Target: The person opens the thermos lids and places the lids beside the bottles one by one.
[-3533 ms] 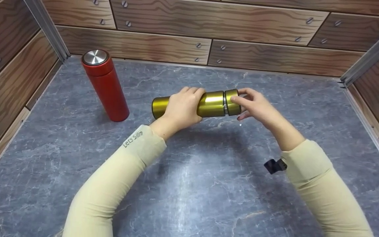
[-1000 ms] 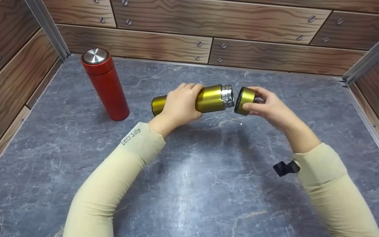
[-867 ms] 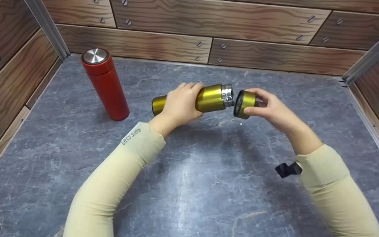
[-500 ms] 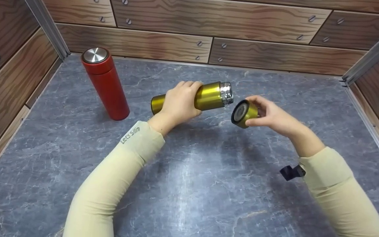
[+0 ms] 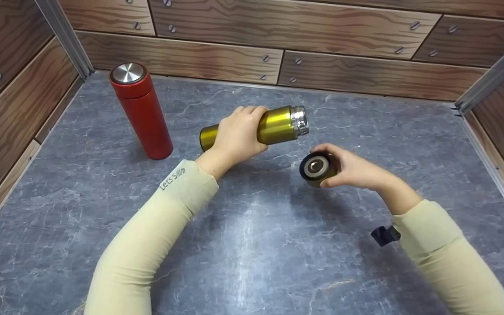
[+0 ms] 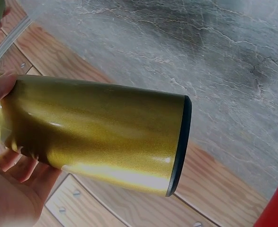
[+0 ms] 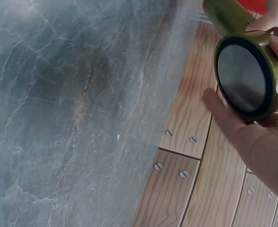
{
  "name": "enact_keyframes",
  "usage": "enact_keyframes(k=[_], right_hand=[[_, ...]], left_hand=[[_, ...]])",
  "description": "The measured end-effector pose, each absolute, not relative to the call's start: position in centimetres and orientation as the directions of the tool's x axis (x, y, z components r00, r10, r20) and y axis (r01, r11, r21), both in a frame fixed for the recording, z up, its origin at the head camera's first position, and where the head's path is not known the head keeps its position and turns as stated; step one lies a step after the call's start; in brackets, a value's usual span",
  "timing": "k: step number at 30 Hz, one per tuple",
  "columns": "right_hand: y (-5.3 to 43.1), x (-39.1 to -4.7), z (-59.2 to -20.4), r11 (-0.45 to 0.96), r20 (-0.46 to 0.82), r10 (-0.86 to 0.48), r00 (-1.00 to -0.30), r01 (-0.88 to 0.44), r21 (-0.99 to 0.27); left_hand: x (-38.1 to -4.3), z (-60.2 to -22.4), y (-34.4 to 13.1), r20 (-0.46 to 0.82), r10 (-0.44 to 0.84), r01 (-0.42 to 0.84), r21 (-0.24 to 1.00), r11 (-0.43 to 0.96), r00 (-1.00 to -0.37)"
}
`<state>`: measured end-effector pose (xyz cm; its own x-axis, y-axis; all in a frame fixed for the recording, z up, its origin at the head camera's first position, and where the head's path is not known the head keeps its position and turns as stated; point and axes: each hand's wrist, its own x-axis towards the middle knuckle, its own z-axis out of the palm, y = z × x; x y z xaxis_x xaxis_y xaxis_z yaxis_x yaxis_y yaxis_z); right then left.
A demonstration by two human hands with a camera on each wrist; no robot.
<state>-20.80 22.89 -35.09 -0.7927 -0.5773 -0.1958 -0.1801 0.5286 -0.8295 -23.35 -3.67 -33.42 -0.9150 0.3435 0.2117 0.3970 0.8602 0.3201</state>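
Observation:
A yellow-gold thermos flask (image 5: 276, 126) lies nearly level above the tabletop, its bare silver threaded neck pointing right and a little up. My left hand (image 5: 238, 132) grips it round the middle; the left wrist view shows its dark-edged base (image 6: 179, 146). In my right hand (image 5: 350, 168) is the flask's matching lid (image 5: 315, 166), held between thumb and fingers below and right of the neck, apart from it. The lid's underside, with a pale ring, faces the head camera. The right wrist view shows the lid's flat top (image 7: 243, 78).
A red thermos flask (image 5: 142, 113) with a silver-topped lid stands upright at the left on the grey marbled tabletop (image 5: 243, 245). Wood-patterned panels (image 5: 217, 52) form walls at the back and both sides. Metal strips run along the corners.
My right hand has unscrewed the lid, drawn it off to the right, then lowered it toward me and turned its underside up. The flask's neck end has risen slightly in my left hand.

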Motion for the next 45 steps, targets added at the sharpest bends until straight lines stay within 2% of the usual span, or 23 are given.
enact_keyframes(k=[9,22,30,38,45], right_hand=[[22.4,-20.4,-36.2,0.63,-0.192,-0.585,-0.788,-0.292,-0.719],[21.4,-19.9,-38.0,0.673,-0.182,-0.608,-0.773,-0.38,-0.635],[21.0,-19.8,-38.7,0.691,-0.199,-0.604,-0.772,-0.382,-0.613],[20.9,-19.8,-39.1,0.728,-0.173,-0.598,-0.782,-0.441,-0.525],[20.9,-19.8,-39.4,0.744,-0.193,-0.576,-0.794,-0.412,-0.525]], left_hand=[[-23.5,-33.5,-3.7,0.206,0.338,0.39,0.325,0.862,-0.918],[-23.5,-33.7,-3.7,0.214,0.331,0.388,0.341,0.856,-0.919],[-23.4,-33.8,-3.8,0.23,0.33,0.394,0.347,0.851,-0.915],[-23.5,-33.7,-3.8,0.223,0.331,0.392,0.348,0.852,-0.917],[-23.5,-33.7,-3.7,0.212,0.33,0.386,0.346,0.855,-0.92]])
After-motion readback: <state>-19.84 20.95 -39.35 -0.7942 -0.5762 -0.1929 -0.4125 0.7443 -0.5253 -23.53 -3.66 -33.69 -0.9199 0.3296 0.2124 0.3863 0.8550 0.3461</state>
